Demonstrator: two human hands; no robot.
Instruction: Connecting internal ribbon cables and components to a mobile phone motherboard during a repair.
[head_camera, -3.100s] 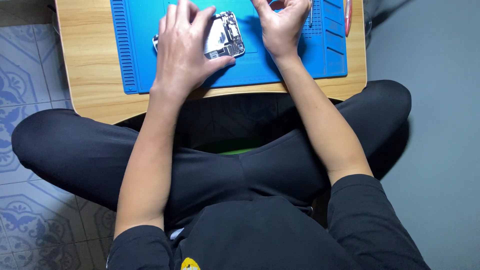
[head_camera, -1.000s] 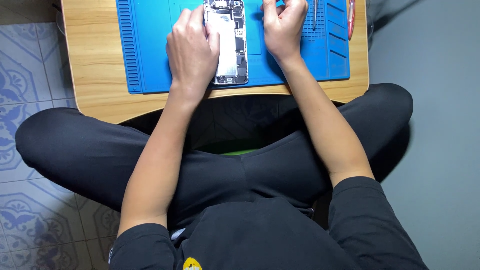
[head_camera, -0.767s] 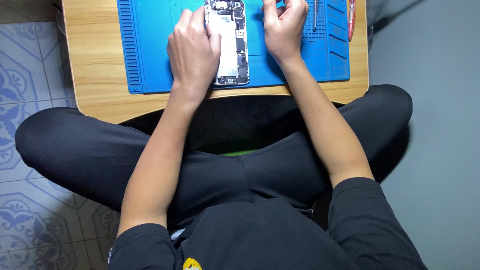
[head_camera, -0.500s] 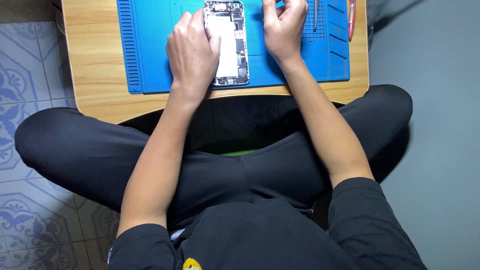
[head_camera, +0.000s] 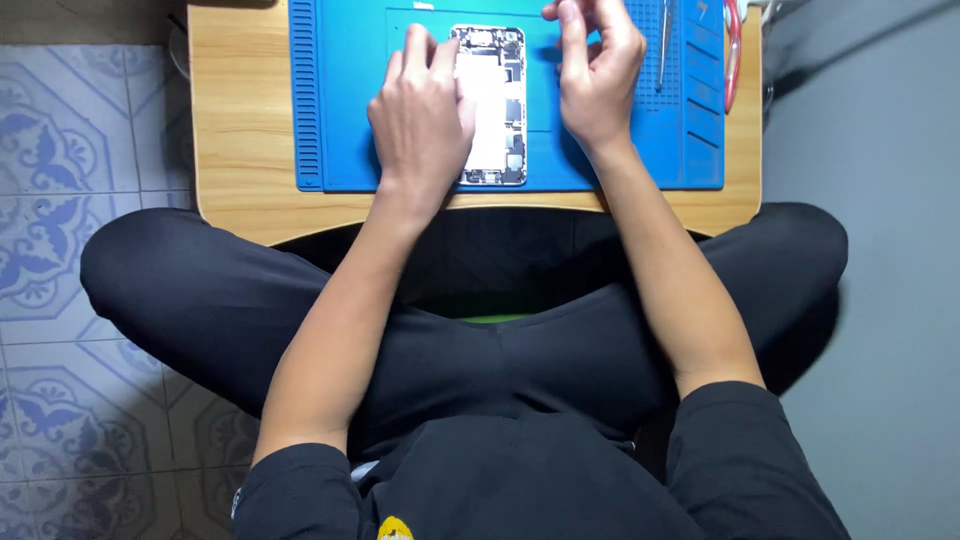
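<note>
Patterned floor tiles (head_camera: 60, 200) lie at far left, beside a wooden counter (head_camera: 240, 150) carrying a blue work mat (head_camera: 340, 90). The left hand (head_camera: 420, 125) rests palm-down on the mat, its fingers (head_camera: 415, 50) loosely together and pressed against the left edge of an opened phone (head_camera: 492, 105), which lies lengthwise at mat centre with its internals exposed. Just right of the phone, the right hand (head_camera: 597, 75) hovers with fingers (head_camera: 570, 20) pinched together, whether on a small part cannot be told; metal tweezers (head_camera: 664, 45) and a red-handled tool (head_camera: 733, 50) lie further right.
</note>
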